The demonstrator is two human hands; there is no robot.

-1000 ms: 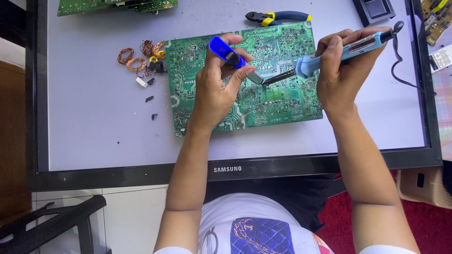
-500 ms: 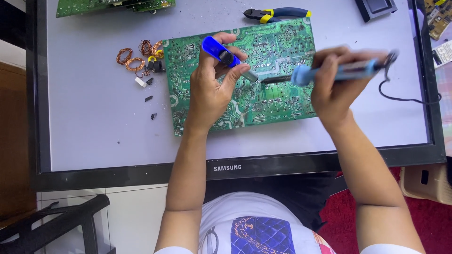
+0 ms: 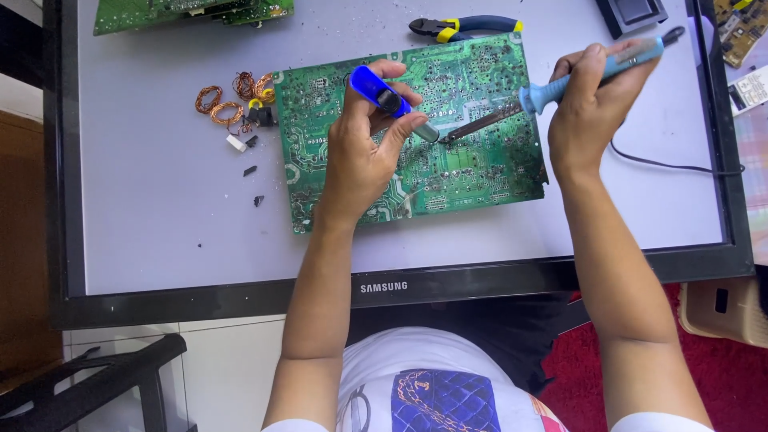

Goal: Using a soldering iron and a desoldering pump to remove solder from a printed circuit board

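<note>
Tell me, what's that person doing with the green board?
A person is working on a green circuit board that lies on a flat screen. The right hand holds a soldering iron, tip down on the board. The left hand holds a blue tool right beside that tip. Copper coils and pliers lie nearby.

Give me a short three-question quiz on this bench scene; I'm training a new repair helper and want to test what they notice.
1. True or false: the soldering iron is in the left hand.
2. Which tool lies beyond the green circuit board, untouched? A) pliers B) hammer C) scissors
3. What lies left of the board?

Key
1. False: the right hand holds it; the left holds a blue desoldering pump.
2. A, the pliers.
3. Copper wire coils and small dark parts.
</note>
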